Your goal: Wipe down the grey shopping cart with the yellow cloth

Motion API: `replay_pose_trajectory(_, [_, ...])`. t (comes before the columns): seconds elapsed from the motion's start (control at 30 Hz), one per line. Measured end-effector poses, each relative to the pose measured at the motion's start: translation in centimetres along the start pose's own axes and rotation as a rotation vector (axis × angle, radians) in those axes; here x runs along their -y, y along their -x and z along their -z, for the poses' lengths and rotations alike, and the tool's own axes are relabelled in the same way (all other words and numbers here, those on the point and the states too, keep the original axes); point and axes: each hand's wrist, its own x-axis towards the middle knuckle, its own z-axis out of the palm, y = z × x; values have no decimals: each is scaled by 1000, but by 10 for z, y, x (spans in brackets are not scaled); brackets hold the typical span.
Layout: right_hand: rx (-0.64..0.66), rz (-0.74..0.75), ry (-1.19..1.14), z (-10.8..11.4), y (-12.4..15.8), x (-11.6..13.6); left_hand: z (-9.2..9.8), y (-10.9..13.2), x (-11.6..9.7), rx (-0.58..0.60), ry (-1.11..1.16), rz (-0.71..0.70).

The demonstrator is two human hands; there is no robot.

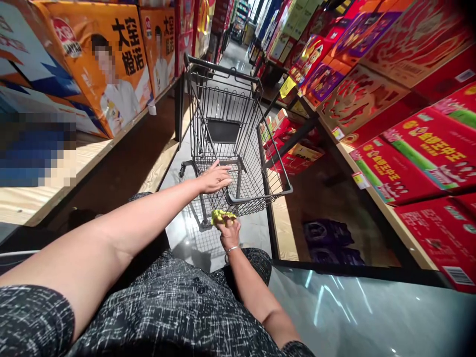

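A dark wire shopping cart (223, 133) stands upright in the aisle in front of me, with nothing visible in its basket. My left hand (215, 178) reaches out over the near left side of the cart, its fingers stretched and apart. Whether it touches the wires I cannot tell. Lower down and closer to my body, my right hand (229, 234) is closed around a crumpled yellow-green cloth (223, 216). The cloth bunches out above the fingers, just short of the cart's near end. A thin bracelet circles the right wrist.
On the left, orange cartons (111, 94) line a wooden shelf (89, 153). Red gift boxes (427, 144) are stacked on the right shelf, with purple packages (330, 240) beneath. Shelving closely flanks the cart. Shiny grey floor (334, 307) spreads at the lower right.
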Motion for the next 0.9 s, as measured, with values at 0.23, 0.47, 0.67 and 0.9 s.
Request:
replay_pose_trajectory(0.23, [-98, 144, -92, 31, -7, 24, 18, 17, 7, -13, -18, 95])
replay_pose_trajectory(0.47, [-480, 142, -72, 118, -48, 39, 18, 39, -12, -110, 126, 209])
replay_pose_trajectory(0.67, [-484, 60, -54, 121, -42, -13, 15, 55, 0, 28, 98, 202])
replay_pose_trajectory(0.9, [-622, -351, -80, 129, -27, -110, 21, 60, 12, -25, 161, 162])
